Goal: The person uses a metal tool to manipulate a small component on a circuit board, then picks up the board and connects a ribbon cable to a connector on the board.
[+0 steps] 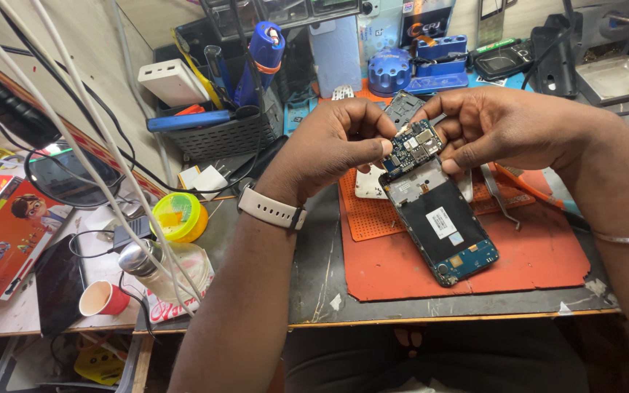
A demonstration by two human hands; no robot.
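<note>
I have an opened phone (440,222) lifted at a tilt over the orange work mat (533,258), which lies toward the right front edge of the tabletop (314,269); its lower end hangs low over the mat, though I cannot tell if it touches. My left hand (336,142) is curled, thumb and forefinger pinched shut on the left edge of a small blue circuit board (413,148) sitting at the phone's upper end. My right hand (500,127) is curled too, fingers closed on the board's right side and the top of the phone frame. Metal tweezers (500,196) lie on the mat just right of the phone. Toward the left front corner stand a glass bottle (156,271) and a small red paper cup (103,298), with a yellow-green round tub (177,217) behind them. A dark basket of tools (220,131) sits near the back edge.
</note>
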